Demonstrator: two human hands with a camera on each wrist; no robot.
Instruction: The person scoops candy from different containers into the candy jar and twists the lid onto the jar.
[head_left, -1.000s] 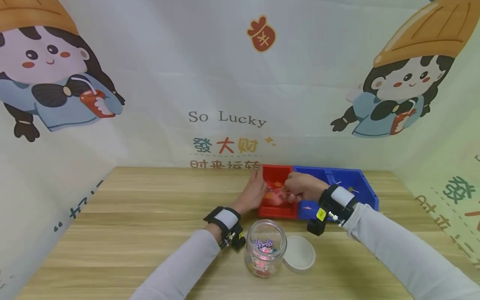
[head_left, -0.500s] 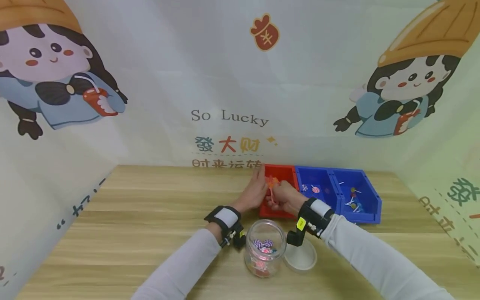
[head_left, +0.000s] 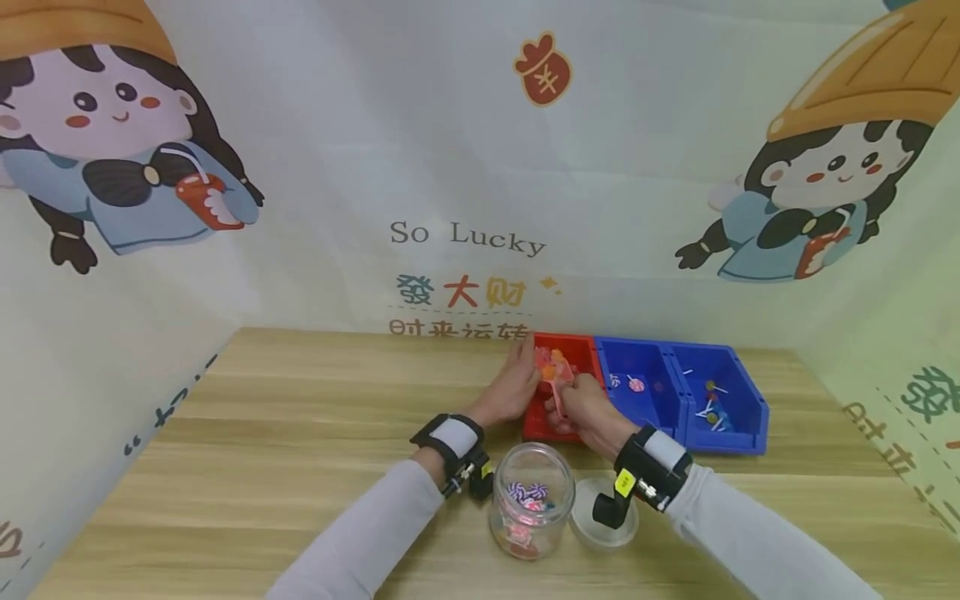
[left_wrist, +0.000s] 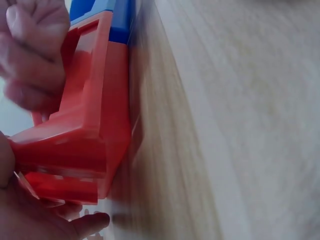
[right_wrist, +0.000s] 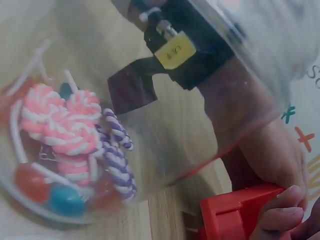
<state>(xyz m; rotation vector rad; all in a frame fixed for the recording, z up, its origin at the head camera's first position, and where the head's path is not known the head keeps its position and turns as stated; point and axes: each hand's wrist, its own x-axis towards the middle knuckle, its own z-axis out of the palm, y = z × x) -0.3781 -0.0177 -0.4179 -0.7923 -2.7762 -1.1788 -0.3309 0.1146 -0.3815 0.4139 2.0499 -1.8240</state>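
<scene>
My right hand (head_left: pixel 585 404) grips the handle of a pink translucent scoop (head_left: pixel 564 385) over the red bin (head_left: pixel 536 427). Orange and pink pieces, probably candies, lie in the scoop's bowl. On the bin's left side, my left hand (head_left: pixel 513 387) holds the wall, with fingers along its outside. The left wrist view has the right hand's curled fingers (left_wrist: pixel 37 60) above the bin's front; the scoop is hidden there. Nearer me stands an open glass jar (head_left: pixel 531 533) with lollipops and pink-white and purple-white twisted candies (right_wrist: pixel 65 125) inside.
Two blue bins (head_left: pixel 637 408) adjoin the red one on the right, with several lollipops (head_left: pixel 712 412) in the far right bin and a few candies in the other. A round whitish lid (head_left: pixel 600 533) lies beside the jar, partly behind the right wrist camera. A printed cloth (head_left: pixel 465 167) stands behind.
My right hand has moved left and toward me within the red bin, turning the scoop so its bowl with orange pieces shows. My left hand stays on the bin's wall.
</scene>
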